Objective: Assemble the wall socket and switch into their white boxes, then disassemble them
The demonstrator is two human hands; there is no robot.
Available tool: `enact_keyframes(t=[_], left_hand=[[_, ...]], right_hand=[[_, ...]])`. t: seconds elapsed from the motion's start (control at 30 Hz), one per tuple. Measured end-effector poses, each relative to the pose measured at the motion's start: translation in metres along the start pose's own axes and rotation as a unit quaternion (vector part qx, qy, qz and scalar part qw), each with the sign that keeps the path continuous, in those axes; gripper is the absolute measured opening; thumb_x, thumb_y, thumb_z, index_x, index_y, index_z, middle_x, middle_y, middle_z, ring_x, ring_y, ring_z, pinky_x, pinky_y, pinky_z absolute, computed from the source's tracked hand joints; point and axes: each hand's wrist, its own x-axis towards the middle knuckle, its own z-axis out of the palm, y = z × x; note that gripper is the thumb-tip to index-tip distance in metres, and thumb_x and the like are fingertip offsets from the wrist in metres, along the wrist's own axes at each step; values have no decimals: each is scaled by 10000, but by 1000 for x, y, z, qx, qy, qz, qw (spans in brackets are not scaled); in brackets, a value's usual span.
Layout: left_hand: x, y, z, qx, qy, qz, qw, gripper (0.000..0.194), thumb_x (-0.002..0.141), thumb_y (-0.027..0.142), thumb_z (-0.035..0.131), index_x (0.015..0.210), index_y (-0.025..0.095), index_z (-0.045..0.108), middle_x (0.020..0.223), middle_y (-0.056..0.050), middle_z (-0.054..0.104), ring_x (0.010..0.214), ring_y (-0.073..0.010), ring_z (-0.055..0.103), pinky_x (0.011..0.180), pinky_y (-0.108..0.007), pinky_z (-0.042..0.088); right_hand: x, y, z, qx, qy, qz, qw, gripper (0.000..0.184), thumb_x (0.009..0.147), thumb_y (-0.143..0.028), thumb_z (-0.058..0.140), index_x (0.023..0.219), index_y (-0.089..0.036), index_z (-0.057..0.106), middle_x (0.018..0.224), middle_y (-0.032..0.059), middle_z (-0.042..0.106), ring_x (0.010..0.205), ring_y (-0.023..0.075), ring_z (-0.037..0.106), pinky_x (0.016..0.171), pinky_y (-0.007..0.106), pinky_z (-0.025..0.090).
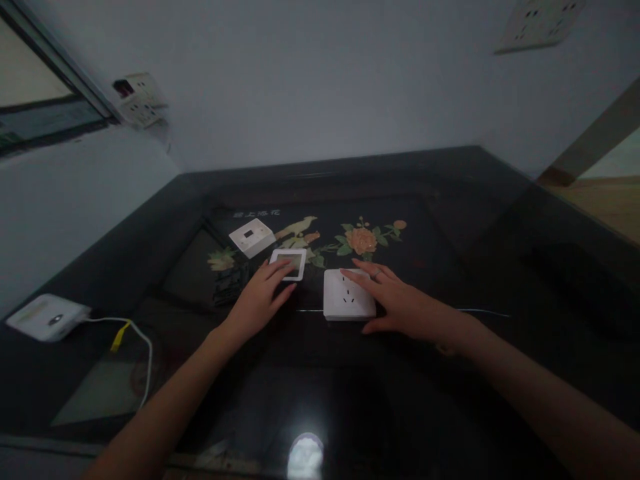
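Flat on the dark glossy table lies a white square frame (302, 267) with an open middle; my left hand (264, 288) rests on its left part, fingers stretched out. To the right of it sits a white wall socket (336, 293) with slots facing up. My right hand (395, 293), a ring on one finger, lies over its right side, fingers on the face and thumb at the near right edge. Behind my left hand is a white box-shaped piece (260, 241) with a small dark rectangular opening.
On the table's (430, 393) left stands a white device (47, 317) with a white cable (150, 353) and yellow tag (118, 339). Wall sockets (140, 100) are on the left wall, another socket panel (537, 25) at upper right. Flowers and a bird decorate the tabletop.
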Motion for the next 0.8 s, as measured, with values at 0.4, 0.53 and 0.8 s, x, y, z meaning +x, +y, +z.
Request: enact_keyframes(t=[0.4, 0.53, 0.8], left_hand=[[10, 58, 47, -204, -39, -6, 978, 1091, 687, 352, 843, 1537, 248, 166, 1571, -163, 331, 1438, -341, 343, 1188, -564, 258], [5, 60, 44, -280, -7, -36, 959, 1063, 685, 447, 829, 1522, 276, 196, 1587, -140, 298, 1448, -362, 313, 1190, -576, 244], [-9, 78, 10, -429, -26, -75, 900, 696, 827, 699, 566, 1393, 305, 464, 1422, -74, 541, 1290, -328, 514, 1074, -461, 423]], right_hand=[[-48, -2, 20, 11, 112, 50, 992, 698, 858, -247, 628, 1494, -276, 340, 1512, 124, 450, 1385, 292, 442, 1125, 560, 391], [-47, -13, 31, -21, 111, 13, 993, 679, 880, -202, 585, 1501, -279, 320, 1524, 136, 434, 1400, 301, 423, 1149, 608, 325], [-58, -14, 21, -46, 147, 62, 986, 518, 875, -278, 616, 1371, -272, 464, 1277, 119, 625, 1164, 305, 611, 963, 521, 553]])
